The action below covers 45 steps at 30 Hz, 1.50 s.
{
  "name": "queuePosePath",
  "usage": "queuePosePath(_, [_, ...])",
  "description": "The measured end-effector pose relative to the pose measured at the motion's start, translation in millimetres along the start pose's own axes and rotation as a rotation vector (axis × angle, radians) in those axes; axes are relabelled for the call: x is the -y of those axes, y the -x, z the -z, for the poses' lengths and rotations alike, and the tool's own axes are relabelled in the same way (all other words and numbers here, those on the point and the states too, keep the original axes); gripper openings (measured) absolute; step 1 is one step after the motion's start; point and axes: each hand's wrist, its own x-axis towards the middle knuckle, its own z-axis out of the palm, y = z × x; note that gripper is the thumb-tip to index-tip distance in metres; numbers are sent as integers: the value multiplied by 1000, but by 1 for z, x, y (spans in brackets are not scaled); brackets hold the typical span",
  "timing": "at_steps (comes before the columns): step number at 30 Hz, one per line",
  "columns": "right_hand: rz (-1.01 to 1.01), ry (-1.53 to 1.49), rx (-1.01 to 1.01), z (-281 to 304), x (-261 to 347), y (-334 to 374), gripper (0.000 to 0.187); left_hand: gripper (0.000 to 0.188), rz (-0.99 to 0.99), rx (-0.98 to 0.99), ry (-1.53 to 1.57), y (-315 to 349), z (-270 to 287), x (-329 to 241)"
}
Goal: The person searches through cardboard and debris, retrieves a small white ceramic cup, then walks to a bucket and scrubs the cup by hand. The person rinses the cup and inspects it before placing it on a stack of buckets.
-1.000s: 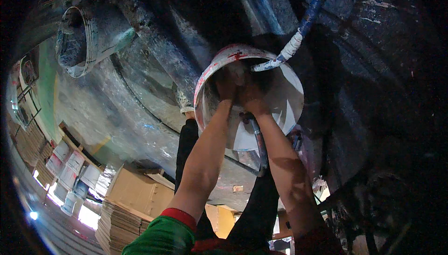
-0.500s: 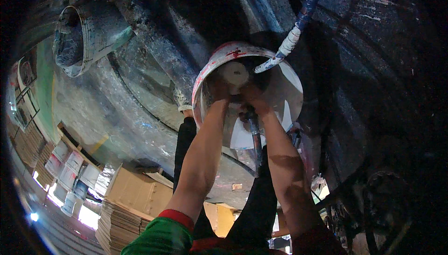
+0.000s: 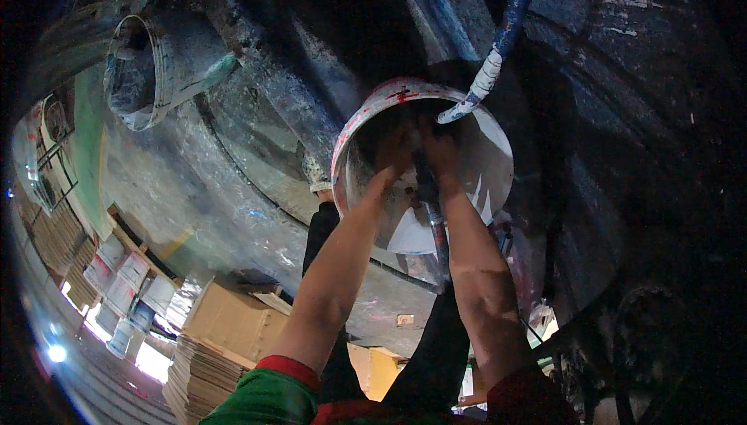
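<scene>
Bucket (image 3: 498, 153), white with red smears on its rim, is located at the centre of the scene, mouth facing the near side. Both the left hand (image 3: 395, 149) and the right hand (image 3: 441, 154) are inside it, close beside each other. Deep shadow covers the fingers: whether either hand is clamped on anything cannot be told. A dark hose (image 3: 438, 228) extends from between the hands toward the near side, crossing the near rim beside the right forearm (image 3: 478, 246). A blue pipe (image 3: 511, 24) with white wrapping enters from the far right; its lower end shows within the bucket mouth. A second bucket (image 3: 191, 59), paint-stained, is at far left. A black cable (image 3: 247, 181) crosses the floor (image 3: 167, 184). A cardboard stack (image 3: 233, 320) is positioned at near left.
</scene>
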Motion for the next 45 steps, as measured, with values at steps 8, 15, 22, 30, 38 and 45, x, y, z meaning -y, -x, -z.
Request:
queuePosePath(8, [629, -98, -414, 14, 38, 3, 23, 50, 155, 128, 14, -41, -4, 24])
queuePosePath(15, [392, 388, -141, 42, 96, 48, 29, 53, 203, -164, 374, -13, -8, 18])
queuePosePath(22, [322, 228, 47, 13, 85, 37, 34, 57, 236, -266, 621, 0, 5, 30])
queuePosePath(30, [517, 159, 35, 19, 59, 47, 41, 59, 294, -226, 360, 5, 17, 13])
queuePosePath(38, [513, 446, 356, 29, 43, 36, 31, 52, 201, -228, -202, 2, 22, 4])
queuePosePath(45, [577, -111, 6, 28, 33, 36, 25, 55, 48, -204, 230, -8, 17, 8])
